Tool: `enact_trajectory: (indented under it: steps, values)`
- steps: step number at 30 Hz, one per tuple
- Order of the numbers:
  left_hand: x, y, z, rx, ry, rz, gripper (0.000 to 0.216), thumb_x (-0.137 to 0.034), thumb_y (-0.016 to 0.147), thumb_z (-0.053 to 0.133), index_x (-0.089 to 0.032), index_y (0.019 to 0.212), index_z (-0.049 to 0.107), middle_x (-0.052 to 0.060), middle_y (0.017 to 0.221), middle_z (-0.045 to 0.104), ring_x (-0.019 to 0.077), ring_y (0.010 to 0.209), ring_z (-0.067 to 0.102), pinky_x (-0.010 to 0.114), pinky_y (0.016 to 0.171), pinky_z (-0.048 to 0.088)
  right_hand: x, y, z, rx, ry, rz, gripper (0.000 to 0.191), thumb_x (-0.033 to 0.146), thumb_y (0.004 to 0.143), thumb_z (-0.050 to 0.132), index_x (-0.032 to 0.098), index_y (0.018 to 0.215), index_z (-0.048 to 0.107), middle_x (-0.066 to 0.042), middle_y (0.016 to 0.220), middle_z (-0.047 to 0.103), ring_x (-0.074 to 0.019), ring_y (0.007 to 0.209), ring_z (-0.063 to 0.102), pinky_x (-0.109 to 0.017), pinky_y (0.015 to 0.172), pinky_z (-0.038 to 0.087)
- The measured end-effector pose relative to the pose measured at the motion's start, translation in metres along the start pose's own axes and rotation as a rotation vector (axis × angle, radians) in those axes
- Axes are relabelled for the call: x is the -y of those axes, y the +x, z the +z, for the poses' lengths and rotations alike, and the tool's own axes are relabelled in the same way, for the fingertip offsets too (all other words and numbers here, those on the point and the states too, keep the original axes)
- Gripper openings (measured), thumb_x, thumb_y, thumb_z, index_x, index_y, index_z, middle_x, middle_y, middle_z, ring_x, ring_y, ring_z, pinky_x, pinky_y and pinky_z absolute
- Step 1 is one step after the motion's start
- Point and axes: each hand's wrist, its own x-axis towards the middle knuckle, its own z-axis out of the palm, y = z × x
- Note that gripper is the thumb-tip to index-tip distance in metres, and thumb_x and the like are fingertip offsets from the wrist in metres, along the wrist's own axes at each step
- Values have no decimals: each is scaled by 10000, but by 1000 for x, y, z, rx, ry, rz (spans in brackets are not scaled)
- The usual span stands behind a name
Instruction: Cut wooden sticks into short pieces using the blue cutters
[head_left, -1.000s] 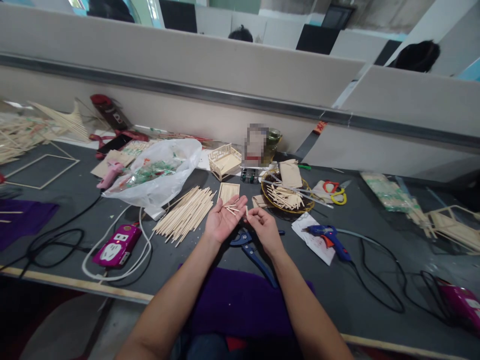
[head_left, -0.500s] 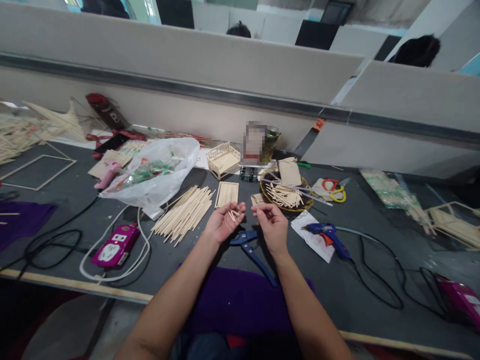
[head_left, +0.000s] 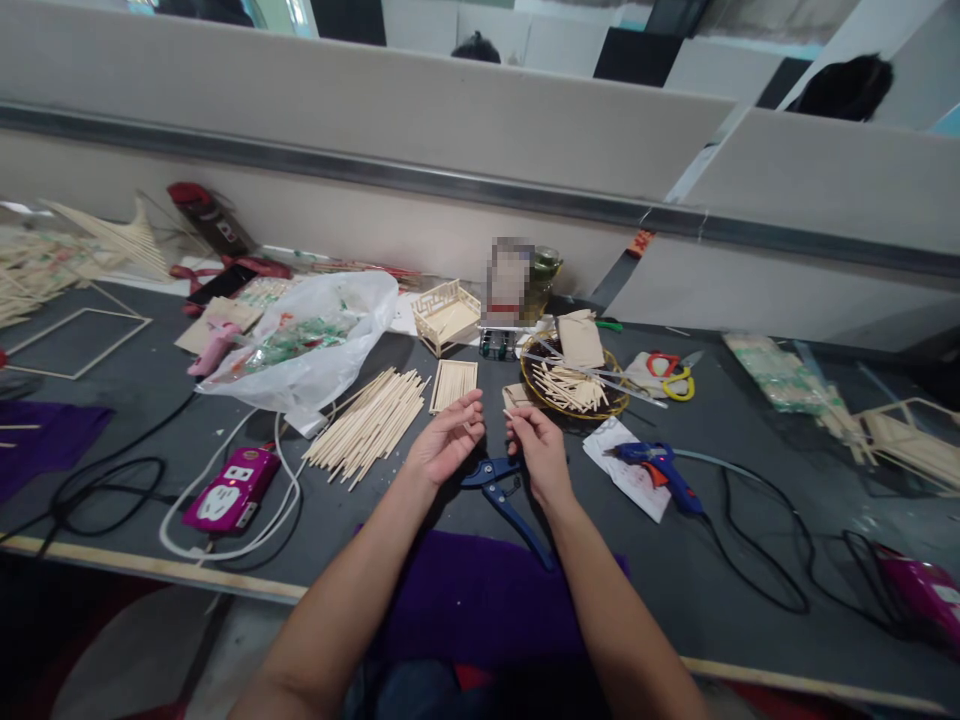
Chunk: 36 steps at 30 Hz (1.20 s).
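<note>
Both hands are raised just above the bench [head_left: 150, 370], close together but not touching. The left hand [head_left: 446, 440] has its fingers curled in over the palm; whether anything lies inside cannot be told from this view. The right hand [head_left: 536, 448] pinches a short stick piece [head_left: 509, 412] between thumb and forefinger, tip pointing toward the left hand. A blue cutter [head_left: 504, 492] lies on the bench directly beneath and between the hands, handles toward the person. A bundle of long sticks [head_left: 371, 420] lies just left of the left hand, and a flat stick panel [head_left: 454, 384] just beyond its fingertips. A round dish [head_left: 613, 405] of cut sticks sits beyond the right hand. A blue glue gun [head_left: 654, 464] rests on paper to the right of the right hand, its black cable [head_left: 757, 575] trailing off further right. A pink power strip [head_left: 232, 488] sits well left of the left hand.

Risk, in my judgement: the pinched piece is small and lightly held, so a slip would drop it among the loose sticks. A forearm could catch the cutter below the hands, and the glue gun tip may be hot.

No brand or writing is legible. The upright item [head_left: 510, 282] beyond the hands is blurred, and the power strip markings are too small to read.
</note>
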Motion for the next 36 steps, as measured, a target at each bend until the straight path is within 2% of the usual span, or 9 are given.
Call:
enact_trajectory:
  steps: [4, 7, 13, 16, 22, 25, 29, 32, 36]
  values:
    - [-1, -1, 2, 40, -59, -16, 411, 79, 649, 462, -58, 997, 633, 81, 795, 605, 86, 645, 548, 170, 556, 441, -6, 0, 5, 93, 94, 115, 244, 394, 704, 650, 181, 813, 598, -21, 733, 652, -134, 628, 609, -183, 412, 443]
    - [1, 1, 1, -14, -41, 8, 482, 98, 661, 428, -79, 1073, 607, 79, 811, 624, 94, 664, 572, 169, 563, 449, -8, -3, 9, 137, 107, 126, 240, 391, 708, 651, 188, 810, 576, -29, 741, 672, -148, 636, 642, -189, 414, 460]
    - [3, 7, -3, -139, 98, 39, 279, 51, 793, 466, -102, 993, 588, 81, 848, 661, 101, 710, 637, 152, 570, 492, -6, -9, 12, 193, 17, 28, 241, 416, 758, 619, 193, 831, 564, -41, 750, 700, -157, 646, 661, -205, 458, 479]
    - [5, 8, -7, -170, 226, 28, 206, -14, 820, 515, -102, 997, 571, 106, 875, 681, 125, 657, 654, 173, 502, 495, -2, -11, 11, 234, -25, 3, 227, 414, 778, 606, 196, 835, 572, -50, 808, 711, -156, 662, 651, -205, 459, 457]
    - [2, 7, -8, -174, 182, 76, 153, -61, 850, 503, -98, 976, 582, 62, 722, 674, 116, 599, 640, 232, 602, 549, 3, -6, 1, 28, -8, -108, 191, 376, 782, 604, 194, 839, 598, -24, 841, 664, -122, 647, 556, -211, 507, 430]
    - [1, 6, -5, -105, 86, 5, 212, -186, 908, 442, -60, 967, 603, 133, 798, 693, 140, 638, 651, 254, 619, 550, 5, -1, -5, -63, -14, -144, 199, 370, 763, 613, 193, 856, 611, 8, 767, 600, -96, 559, 455, -218, 503, 395]
    - [3, 4, -1, -57, 74, -39, 242, -145, 887, 422, -36, 985, 614, 185, 943, 691, 198, 837, 683, 319, 779, 548, 6, 2, -8, -75, 29, -102, 282, 378, 775, 573, 197, 987, 620, -6, 835, 606, -84, 532, 402, -223, 488, 360]
    - [7, 3, -1, -50, 177, -2, 235, -15, 796, 506, -64, 997, 618, 161, 1007, 692, 185, 907, 676, 319, 883, 509, 5, 2, -7, -59, 13, -72, 249, 380, 782, 546, 193, 925, 625, -3, 800, 592, -87, 539, 411, -222, 494, 362]
    - [12, 2, -2, -2, 339, 103, 214, -56, 762, 646, -95, 971, 616, 134, 958, 705, 178, 880, 677, 300, 861, 501, 3, 2, -7, -64, -25, -70, 213, 388, 756, 587, 199, 853, 576, 13, 739, 560, -109, 596, 473, -222, 531, 395]
